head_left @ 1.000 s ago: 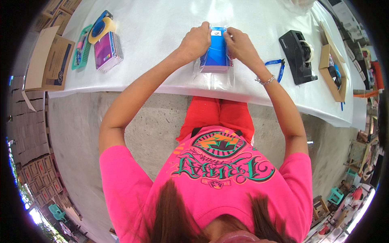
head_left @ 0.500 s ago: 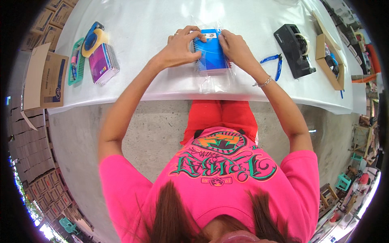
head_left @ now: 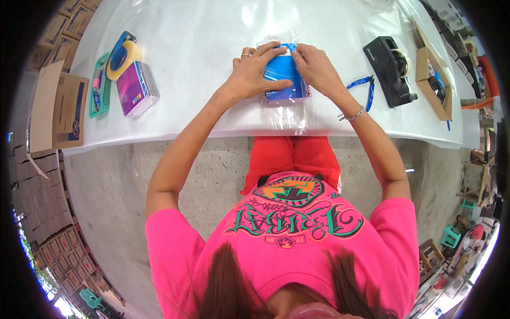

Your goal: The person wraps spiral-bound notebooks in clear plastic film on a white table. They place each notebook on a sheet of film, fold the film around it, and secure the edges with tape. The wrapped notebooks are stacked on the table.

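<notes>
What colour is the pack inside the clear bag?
Blue pack, seen in the head view, inside the clear bag.

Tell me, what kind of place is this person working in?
Probably a packing workshop or small warehouse. A long white table holds a black tape dispenser, cardboard boxes are stacked on the concrete floor, and both hands press a blue packet in clear plastic wrap.

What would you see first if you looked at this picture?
First, the two hands at the middle of the white table: the left hand and right hand press on a blue packet inside a clear plastic bag. Next, a black tape dispenser to the right, and a purple notebook to the left.
</notes>
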The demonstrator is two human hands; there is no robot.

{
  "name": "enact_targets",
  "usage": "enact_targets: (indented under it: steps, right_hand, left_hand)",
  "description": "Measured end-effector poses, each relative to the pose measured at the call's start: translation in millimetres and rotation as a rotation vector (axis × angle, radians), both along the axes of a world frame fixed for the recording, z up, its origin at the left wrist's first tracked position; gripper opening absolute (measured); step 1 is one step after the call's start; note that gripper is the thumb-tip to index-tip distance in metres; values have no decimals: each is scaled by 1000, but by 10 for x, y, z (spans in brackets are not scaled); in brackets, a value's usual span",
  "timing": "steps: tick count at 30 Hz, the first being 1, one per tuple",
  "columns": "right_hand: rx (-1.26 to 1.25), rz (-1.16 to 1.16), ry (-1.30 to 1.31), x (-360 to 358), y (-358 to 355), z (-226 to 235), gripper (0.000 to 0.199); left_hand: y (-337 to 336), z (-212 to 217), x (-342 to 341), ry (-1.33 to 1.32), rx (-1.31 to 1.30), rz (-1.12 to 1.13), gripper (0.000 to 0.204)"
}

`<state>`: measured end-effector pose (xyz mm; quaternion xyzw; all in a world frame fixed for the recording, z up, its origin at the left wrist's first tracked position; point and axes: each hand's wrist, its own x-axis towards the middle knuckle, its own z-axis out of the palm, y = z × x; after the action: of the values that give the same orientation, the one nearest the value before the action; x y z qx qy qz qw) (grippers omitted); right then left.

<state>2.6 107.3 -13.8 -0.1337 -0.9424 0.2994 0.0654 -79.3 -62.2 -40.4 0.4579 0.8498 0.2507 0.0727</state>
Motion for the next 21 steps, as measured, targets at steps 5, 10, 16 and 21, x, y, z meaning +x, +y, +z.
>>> enact_targets:
  steps: [5, 10, 16, 21]
  right_hand:
    - [178, 88, -73, -50, 56, 12, 36]
    - [-112, 397, -278, -112, 457, 281, 26]
    - [-80, 425, -106, 147, 479, 108, 34]
    - [-143, 427, -127, 171, 524, 113, 37]
  left_hand:
    - [39, 59, -8, 32, -20, -28, 84]
    - [3, 160, -11, 21, -89, -8, 88]
    - [36, 49, -26, 63, -87, 7, 88]
    - [53, 82, -37, 42, -131, 10, 92]
